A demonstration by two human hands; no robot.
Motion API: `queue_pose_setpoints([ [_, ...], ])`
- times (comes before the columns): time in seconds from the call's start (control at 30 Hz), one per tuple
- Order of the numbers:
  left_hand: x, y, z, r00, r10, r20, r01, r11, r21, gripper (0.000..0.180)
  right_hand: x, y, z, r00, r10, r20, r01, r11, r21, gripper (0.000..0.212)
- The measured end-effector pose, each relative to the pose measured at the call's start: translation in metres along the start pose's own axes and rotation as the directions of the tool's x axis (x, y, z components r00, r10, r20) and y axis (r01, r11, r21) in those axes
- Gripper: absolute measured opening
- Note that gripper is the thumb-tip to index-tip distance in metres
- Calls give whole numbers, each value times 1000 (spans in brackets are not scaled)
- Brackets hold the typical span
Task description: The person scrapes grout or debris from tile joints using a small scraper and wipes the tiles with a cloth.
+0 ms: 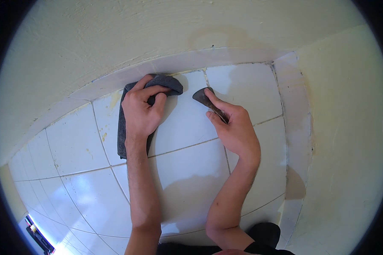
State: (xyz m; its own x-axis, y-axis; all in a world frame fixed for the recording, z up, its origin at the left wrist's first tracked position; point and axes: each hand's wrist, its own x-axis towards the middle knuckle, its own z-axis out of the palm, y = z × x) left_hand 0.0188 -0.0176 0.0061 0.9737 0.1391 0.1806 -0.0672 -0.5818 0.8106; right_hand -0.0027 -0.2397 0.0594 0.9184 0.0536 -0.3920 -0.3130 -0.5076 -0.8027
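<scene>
My left hand [144,108] is closed on a dark grey cloth [122,131], its fingers curled over a folded part. The cloth lies on white floor tiles [183,157] beside the skirting, and its long part runs down under my wrist. To the right, my right hand [236,123] grips a dark scraper-like tool [204,97] with a flared end. My thumb and fingers close round its narrow part, and the flared end points up and left, close above the tiles. I cannot tell whether it touches them. Part of the tool is hidden in my palm.
A pale skirting [157,63] runs along the cream wall [115,34] and meets another at the right corner [272,63]. Yellowish stains [115,100] mark the tiles left of the cloth. A dark object [40,238] stands at the lower left. A dark rounded shape [264,233] shows near my right elbow.
</scene>
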Motion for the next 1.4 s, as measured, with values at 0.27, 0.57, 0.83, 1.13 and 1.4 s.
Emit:
queue_pose_setpoints([
  [0.27,0,-1,0,1000,10,7,-10,1000,-2,23,4,-6,11,998,25,-55,-24,999,36,47],
  [0.57,1,-6,1,1000,18,-11,-17,999,35,24,11,-7,17,996,54,-70,-52,998,36,46],
  [0.83,0,-4,0,1000,-13,26,13,1000,2,23,12,-7,17,996,62,-70,-56,996,73,45],
  [1.13,-1,-3,3,994,75,-82,-72,997,37,23,10,-13,18,994,64,-86,-61,998,30,44],
  [1.4,1,12,-3,998,-29,52,32,998,-57,25,13,-13,20,994,28,-110,-28,1000,-2,43],
])
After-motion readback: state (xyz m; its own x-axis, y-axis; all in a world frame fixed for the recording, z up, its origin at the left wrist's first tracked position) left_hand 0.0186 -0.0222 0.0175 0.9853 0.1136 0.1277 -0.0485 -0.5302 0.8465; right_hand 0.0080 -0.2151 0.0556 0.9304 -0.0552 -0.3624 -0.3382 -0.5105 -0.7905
